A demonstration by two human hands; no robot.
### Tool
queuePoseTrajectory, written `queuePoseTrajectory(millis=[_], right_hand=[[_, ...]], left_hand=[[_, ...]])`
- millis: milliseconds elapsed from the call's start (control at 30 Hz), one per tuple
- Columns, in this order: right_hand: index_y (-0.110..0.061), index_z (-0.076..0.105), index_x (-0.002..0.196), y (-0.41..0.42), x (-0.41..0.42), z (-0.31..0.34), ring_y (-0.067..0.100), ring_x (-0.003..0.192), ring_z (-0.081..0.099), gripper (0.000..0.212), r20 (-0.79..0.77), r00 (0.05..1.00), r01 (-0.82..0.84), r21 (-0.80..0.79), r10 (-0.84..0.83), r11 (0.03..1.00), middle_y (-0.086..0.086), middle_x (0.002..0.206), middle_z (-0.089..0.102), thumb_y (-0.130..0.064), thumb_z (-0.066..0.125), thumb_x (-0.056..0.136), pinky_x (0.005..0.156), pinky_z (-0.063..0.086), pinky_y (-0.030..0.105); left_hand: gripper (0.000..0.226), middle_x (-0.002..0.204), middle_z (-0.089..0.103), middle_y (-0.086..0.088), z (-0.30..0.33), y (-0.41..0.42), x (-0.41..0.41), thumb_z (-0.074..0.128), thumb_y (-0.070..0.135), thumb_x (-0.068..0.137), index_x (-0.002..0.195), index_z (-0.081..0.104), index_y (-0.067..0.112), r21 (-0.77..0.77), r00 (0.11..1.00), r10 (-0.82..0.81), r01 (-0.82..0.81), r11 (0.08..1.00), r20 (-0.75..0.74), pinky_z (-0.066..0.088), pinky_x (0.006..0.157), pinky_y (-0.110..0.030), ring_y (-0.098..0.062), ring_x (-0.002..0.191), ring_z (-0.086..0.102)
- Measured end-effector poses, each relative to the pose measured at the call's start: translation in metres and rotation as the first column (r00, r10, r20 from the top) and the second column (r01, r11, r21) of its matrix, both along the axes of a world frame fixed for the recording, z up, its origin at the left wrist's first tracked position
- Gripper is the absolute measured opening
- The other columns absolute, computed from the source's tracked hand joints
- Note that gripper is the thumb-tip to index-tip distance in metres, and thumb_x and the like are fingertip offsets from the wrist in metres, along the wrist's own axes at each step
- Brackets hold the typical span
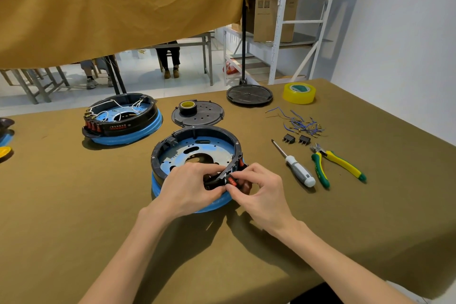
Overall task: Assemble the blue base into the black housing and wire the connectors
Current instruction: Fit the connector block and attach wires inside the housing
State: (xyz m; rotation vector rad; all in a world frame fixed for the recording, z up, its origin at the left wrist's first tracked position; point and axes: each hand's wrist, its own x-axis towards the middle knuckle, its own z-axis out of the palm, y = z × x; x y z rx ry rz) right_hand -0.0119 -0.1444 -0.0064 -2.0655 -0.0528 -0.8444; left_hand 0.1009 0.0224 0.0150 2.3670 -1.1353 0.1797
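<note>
The right hand (261, 190) pinches a small red switch (232, 181) between thumb and curled forefinger at the near rim of the black housing (195, 153). The left hand (190, 187) curls its fingers over that same rim just beside the switch, gripping the housing, though how far the fingertips reach inside is hidden. The housing sits on the blue base (212, 206), whose blue plate shows through the open top, in the middle of the olive table (74, 205). To the right lie a screwdriver (294, 165) and yellow-green pliers (333, 164), with two loose black switches (296, 139) and a tangle of blue wires (298, 123) behind them. Farther back are a wired unit (122, 118), a black lid (197, 113) carrying a tape roll (187, 107), and yellow tape (299, 93).
</note>
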Motion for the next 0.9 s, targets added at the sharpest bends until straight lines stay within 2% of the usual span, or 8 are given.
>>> queuePoseTrajectory(millis=[200,300,467,633,733,900], right_hand=[[-0.014,0.080,0.107,0.0004,-0.0004,0.0021,0.009,0.090,0.063,0.022,-0.007,1.000,0.001,0.003,-0.001,1.000,-0.004,0.094,0.068,-0.014,0.082,0.085,0.073,0.053,0.014],[-0.013,0.080,0.108,0.0009,-0.0004,0.0024,0.009,0.090,0.064,0.023,-0.004,1.000,0.001,0.001,-0.001,1.000,-0.003,0.095,0.069,-0.014,0.082,0.085,0.074,0.053,0.014],[-0.011,0.078,0.109,-0.0012,0.0004,-0.0023,0.010,0.086,0.065,0.023,-0.048,0.998,0.033,0.023,-0.031,0.999,-0.004,0.096,0.070,-0.015,0.081,0.087,0.074,0.055,0.019],[-0.015,0.076,0.104,0.0030,0.0034,-0.0042,0.012,0.084,0.065,0.019,-0.064,0.998,0.010,0.049,-0.007,0.999,-0.008,0.092,0.069,-0.015,0.081,0.086,0.072,0.053,0.018],[-0.015,0.078,0.104,-0.0006,0.0032,-0.0054,0.013,0.085,0.064,0.017,-0.084,0.996,-0.011,0.078,0.018,0.997,-0.008,0.093,0.070,-0.013,0.080,0.087,0.072,0.052,0.018],[-0.016,0.079,0.109,-0.0046,0.0056,-0.0016,0.009,0.087,0.065,0.021,-0.138,0.990,-0.019,0.085,0.031,0.996,-0.008,0.095,0.071,-0.015,0.080,0.087,0.074,0.054,0.018]], left_hand=[[0.056,0.107,0.075,0.024,0.0003,0.0001,-0.0014,0.050,0.068,0.080,0.130,0.065,0.047,-0.008,1.000,0.010,-0.010,1.000,0.022,0.061,0.074,-0.025,0.000,0.098,0.069],[0.057,0.106,0.076,0.024,0.0010,0.0000,-0.0019,0.050,0.068,0.080,0.131,0.065,0.047,-0.003,1.000,0.013,-0.013,1.000,0.018,0.062,0.073,-0.028,-0.001,0.097,0.070],[0.052,0.106,0.075,0.024,0.0012,0.0002,-0.0012,0.055,0.063,0.082,0.131,0.064,0.049,0.013,1.000,0.016,-0.017,1.000,0.025,0.062,0.072,-0.027,0.000,0.097,0.069],[0.054,0.107,0.075,0.025,0.0009,0.0002,-0.0004,0.049,0.065,0.081,0.130,0.065,0.049,0.013,0.999,0.011,-0.011,1.000,0.030,0.061,0.072,-0.024,0.000,0.099,0.069],[0.053,0.111,0.074,0.025,0.0015,0.0003,0.0000,0.053,0.063,0.082,0.131,0.064,0.048,0.013,1.000,0.003,-0.003,1.000,0.026,0.059,0.073,-0.022,0.001,0.101,0.068],[0.048,0.102,0.071,0.027,0.0019,-0.0007,-0.0002,0.052,0.063,0.084,0.129,0.063,0.052,0.043,1.000,-0.002,0.001,0.999,0.018,0.055,0.066,-0.025,-0.001,0.094,0.065]])
